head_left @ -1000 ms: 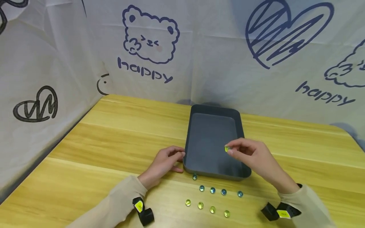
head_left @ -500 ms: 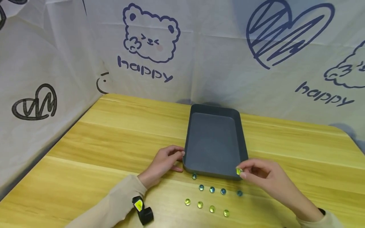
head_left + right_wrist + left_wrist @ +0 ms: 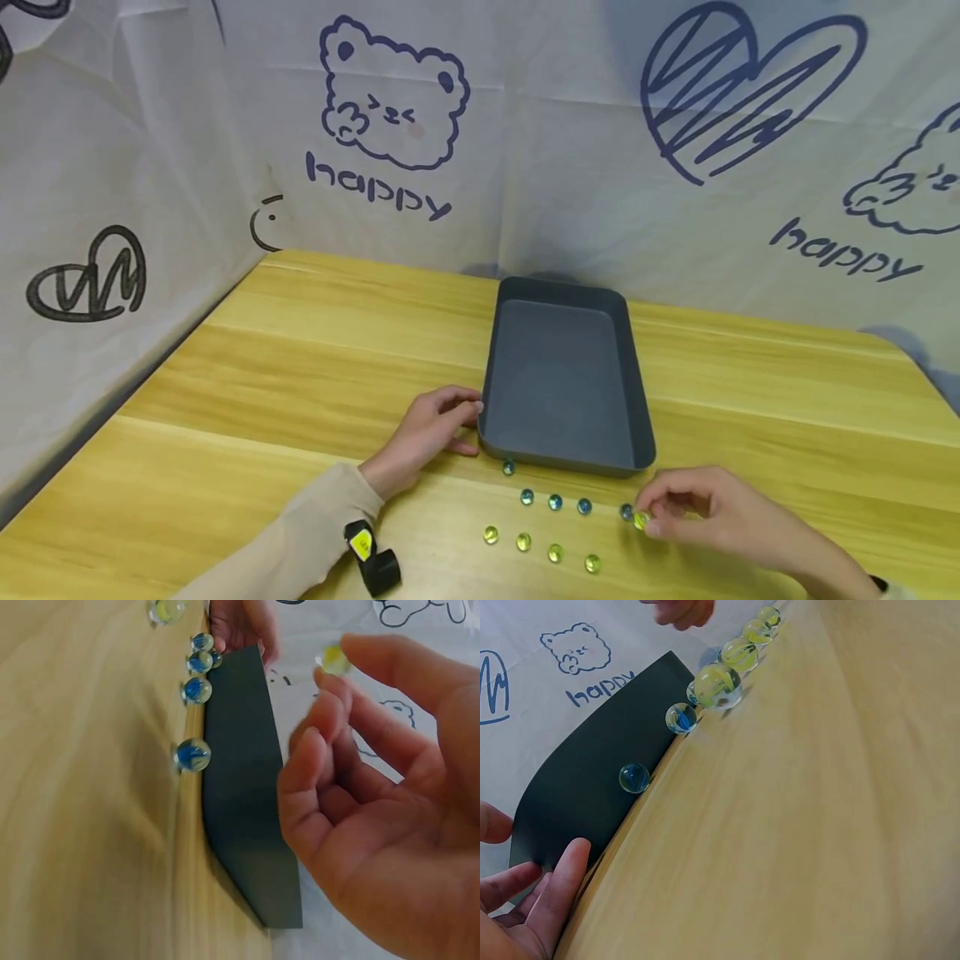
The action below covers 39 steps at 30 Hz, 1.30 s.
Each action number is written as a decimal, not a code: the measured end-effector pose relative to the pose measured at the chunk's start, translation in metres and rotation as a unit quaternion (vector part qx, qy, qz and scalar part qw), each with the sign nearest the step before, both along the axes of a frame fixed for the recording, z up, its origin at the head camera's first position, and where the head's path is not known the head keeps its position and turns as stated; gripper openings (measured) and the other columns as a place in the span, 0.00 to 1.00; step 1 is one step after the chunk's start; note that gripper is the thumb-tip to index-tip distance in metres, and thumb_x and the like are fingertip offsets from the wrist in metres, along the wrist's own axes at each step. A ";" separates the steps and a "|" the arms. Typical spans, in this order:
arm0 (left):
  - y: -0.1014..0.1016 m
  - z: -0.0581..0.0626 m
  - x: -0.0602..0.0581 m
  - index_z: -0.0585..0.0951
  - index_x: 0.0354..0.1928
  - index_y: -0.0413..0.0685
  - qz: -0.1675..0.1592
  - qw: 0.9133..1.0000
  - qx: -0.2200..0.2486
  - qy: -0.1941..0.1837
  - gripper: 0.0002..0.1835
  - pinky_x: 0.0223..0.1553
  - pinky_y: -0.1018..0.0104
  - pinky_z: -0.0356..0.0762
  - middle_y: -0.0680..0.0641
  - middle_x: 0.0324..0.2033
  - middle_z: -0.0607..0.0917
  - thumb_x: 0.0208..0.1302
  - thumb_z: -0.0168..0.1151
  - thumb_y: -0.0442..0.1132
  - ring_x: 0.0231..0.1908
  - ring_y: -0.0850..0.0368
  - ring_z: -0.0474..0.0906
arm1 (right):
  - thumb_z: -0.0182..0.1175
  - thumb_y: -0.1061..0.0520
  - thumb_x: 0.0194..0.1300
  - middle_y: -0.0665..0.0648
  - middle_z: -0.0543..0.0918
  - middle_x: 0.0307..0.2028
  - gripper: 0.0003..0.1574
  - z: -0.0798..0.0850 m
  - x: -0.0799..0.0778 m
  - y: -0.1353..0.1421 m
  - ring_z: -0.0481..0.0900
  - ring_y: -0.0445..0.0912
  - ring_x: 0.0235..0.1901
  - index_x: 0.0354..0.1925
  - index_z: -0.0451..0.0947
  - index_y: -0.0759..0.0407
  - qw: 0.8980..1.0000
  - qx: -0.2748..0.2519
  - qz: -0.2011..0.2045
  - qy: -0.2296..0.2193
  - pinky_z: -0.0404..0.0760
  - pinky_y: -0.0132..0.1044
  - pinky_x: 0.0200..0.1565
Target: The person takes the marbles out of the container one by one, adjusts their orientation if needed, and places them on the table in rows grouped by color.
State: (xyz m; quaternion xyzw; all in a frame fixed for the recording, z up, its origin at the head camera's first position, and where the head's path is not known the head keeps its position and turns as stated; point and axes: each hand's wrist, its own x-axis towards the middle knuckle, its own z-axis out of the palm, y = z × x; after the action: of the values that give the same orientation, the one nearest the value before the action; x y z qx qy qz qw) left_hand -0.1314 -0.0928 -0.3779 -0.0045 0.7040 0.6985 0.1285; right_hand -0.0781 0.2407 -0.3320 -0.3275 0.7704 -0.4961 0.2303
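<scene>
My right hand (image 3: pixel 720 521) pinches a yellow-green glass marble (image 3: pixel 641 521) between thumb and fingertips. In the right wrist view that marble (image 3: pixel 334 658) shows up off the table, at the tips. Just beside it in the head view lies a blue marble (image 3: pixel 627 512), the rightmost of several blue ones near the tray's front. A row of several yellow-green marbles (image 3: pixel 555 553) lies closer to me. At the left side of the dark grey tray (image 3: pixel 643 433), my left hand (image 3: pixel 427 429) rests with loosely bent fingers; its fingertips (image 3: pixel 574 851) touch the outer wall.
The tray holds nothing and stands on a wood-grain table (image 3: pixel 300 367). White cloth (image 3: pixel 555 167) with drawings hangs behind and to the left. A black wrist camera (image 3: pixel 382 571) sits on the left sleeve.
My right hand has come from over the tray, across its front right corner, down to the right end of the blue marbles, with the yellow-green marble still pinched. The left hand has stayed put.
</scene>
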 end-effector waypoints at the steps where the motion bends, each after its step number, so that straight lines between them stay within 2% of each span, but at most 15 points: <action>1: 0.000 0.000 0.000 0.77 0.55 0.32 0.000 1.000 0.001 0.001 0.17 0.34 0.59 0.87 0.38 0.46 0.80 0.69 0.55 0.35 0.42 0.51 0.79 | 0.57 0.67 0.68 0.50 0.83 0.38 0.09 -0.001 0.000 0.001 0.75 0.42 0.32 0.44 0.81 0.62 1.000 0.000 0.009 -0.014 0.79 0.33 0.32; 4: 0.001 0.000 -0.001 0.77 0.54 0.32 0.000 1.000 0.001 0.002 0.17 0.34 0.59 0.87 0.38 0.46 0.80 0.69 0.55 0.35 0.42 0.51 0.79 | 0.56 0.65 0.69 0.50 0.83 0.39 0.09 -0.003 -0.003 0.004 0.75 0.40 0.33 0.45 0.81 0.63 0.998 0.010 0.024 -0.051 0.79 0.32 0.31; 11: 0.001 0.002 0.002 0.77 0.55 0.31 0.002 1.000 0.000 0.004 0.17 0.33 0.58 0.87 0.38 0.46 0.80 0.69 0.54 0.35 0.41 0.51 0.79 | 0.58 0.64 0.68 0.47 0.77 0.30 0.08 -0.010 -0.006 0.007 0.71 0.40 0.28 0.44 0.80 0.63 0.996 0.016 0.053 -0.067 0.71 0.34 0.23; 19: 0.000 0.001 0.002 0.78 0.54 0.33 0.005 1.000 -0.001 -0.001 0.16 0.33 0.59 0.87 0.39 0.45 0.80 0.69 0.54 0.35 0.42 0.51 0.79 | 0.58 0.62 0.68 0.45 0.78 0.31 0.08 -0.021 -0.004 0.002 0.71 0.37 0.30 0.43 0.81 0.62 0.994 0.009 0.041 -0.098 0.75 0.30 0.28; 23: 0.000 0.001 0.002 0.78 0.54 0.33 0.002 1.000 0.000 -0.001 0.16 0.33 0.59 0.87 0.39 0.45 0.80 0.69 0.55 0.35 0.42 0.51 0.79 | 0.58 0.63 0.68 0.46 0.80 0.32 0.08 -0.025 0.000 0.005 0.71 0.36 0.30 0.44 0.81 0.63 0.993 0.004 0.018 -0.117 0.75 0.28 0.28; 28: -0.001 0.002 0.001 0.78 0.54 0.33 0.009 1.000 0.001 -0.006 0.16 0.33 0.59 0.87 0.39 0.44 0.81 0.68 0.55 0.35 0.40 0.51 0.80 | 0.59 0.63 0.68 0.50 0.81 0.34 0.09 -0.031 0.004 0.007 0.72 0.37 0.30 0.44 0.82 0.61 0.996 -0.002 0.006 -0.089 0.76 0.31 0.28; 33: 0.000 0.002 0.000 0.78 0.54 0.33 0.007 1.000 0.003 -0.007 0.16 0.33 0.59 0.87 0.39 0.44 0.81 0.68 0.55 0.34 0.41 0.51 0.80 | 0.60 0.67 0.65 0.54 0.80 0.34 0.10 -0.034 0.006 0.006 0.73 0.41 0.30 0.44 0.83 0.61 0.998 -0.026 0.024 -0.048 0.78 0.36 0.28; 39: 0.000 0.000 0.001 0.78 0.54 0.33 0.007 1.000 0.005 -0.012 0.16 0.33 0.59 0.87 0.39 0.45 0.81 0.68 0.55 0.34 0.41 0.51 0.80 | 0.62 0.65 0.63 0.56 0.79 0.33 0.10 -0.036 0.008 0.006 0.74 0.41 0.30 0.44 0.84 0.60 0.999 -0.026 0.035 -0.019 0.80 0.34 0.29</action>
State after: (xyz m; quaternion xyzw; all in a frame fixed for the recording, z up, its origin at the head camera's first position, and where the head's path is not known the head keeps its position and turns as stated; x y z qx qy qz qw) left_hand -0.1300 -0.0927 -0.3775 -0.0175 0.6990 0.7026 0.1320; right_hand -0.0698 0.2464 -0.3675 -0.3506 0.7407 -0.5136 0.2541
